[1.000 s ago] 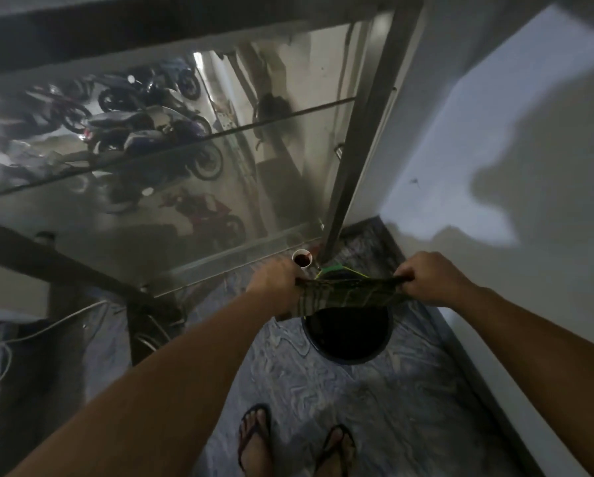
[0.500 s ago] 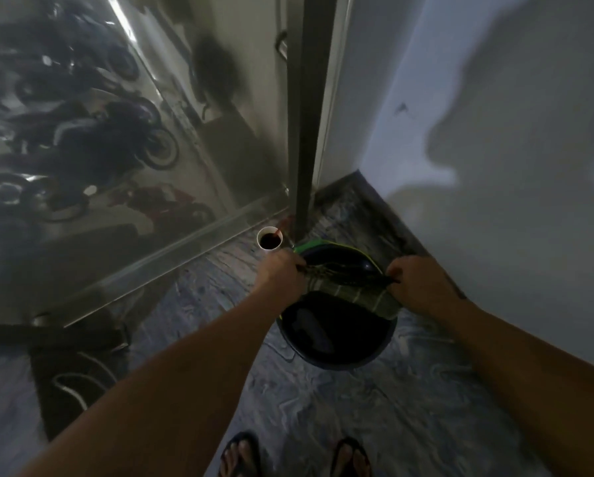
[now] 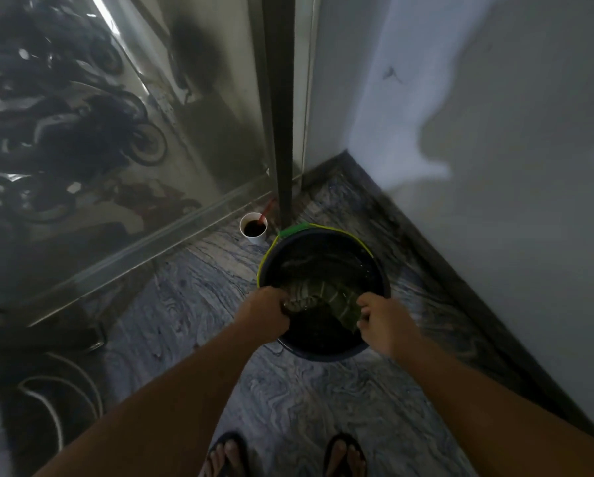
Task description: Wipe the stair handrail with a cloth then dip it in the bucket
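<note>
2 hands, left (image 3: 266,313) and right (image 3: 383,321), each grip clenched on 1 cloth (image 3: 323,297) inside 1 bucket (image 3: 374,347).

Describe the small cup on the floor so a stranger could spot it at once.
Find the dark vertical post where the glass panel meets the wall corner. At its foot, just left of the black bucket, stands a white cup. It alone holds dark liquid and a red straw.

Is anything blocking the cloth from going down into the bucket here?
Nothing visible does. The cloth, held by the left hand and right hand, is already inside the open bucket. The cup stands outside the rim.
</note>
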Demonstrator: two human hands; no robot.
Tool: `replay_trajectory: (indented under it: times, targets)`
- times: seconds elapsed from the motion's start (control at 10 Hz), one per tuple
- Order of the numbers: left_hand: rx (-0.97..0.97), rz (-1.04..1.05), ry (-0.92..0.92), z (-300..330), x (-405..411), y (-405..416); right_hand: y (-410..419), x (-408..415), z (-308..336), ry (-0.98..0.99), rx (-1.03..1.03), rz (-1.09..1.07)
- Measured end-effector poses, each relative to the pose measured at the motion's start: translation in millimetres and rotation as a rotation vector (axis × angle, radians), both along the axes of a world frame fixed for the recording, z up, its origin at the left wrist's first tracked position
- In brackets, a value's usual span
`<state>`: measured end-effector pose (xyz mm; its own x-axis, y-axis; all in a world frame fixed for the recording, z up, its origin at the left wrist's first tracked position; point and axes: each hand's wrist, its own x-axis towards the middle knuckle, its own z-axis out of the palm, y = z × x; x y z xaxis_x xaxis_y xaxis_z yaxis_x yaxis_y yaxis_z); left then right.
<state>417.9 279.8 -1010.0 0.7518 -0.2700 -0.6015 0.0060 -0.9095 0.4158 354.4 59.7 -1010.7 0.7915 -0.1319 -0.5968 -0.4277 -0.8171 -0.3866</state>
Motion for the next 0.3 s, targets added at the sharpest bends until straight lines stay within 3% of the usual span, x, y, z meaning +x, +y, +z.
replay_trajectory:
  times: [0.3]
  targets:
    - [0.028,0.053,0.005,83.0,-47.3,45.2,-12.4,-53.0,78.9,-0.07,-0.067,-0.063]
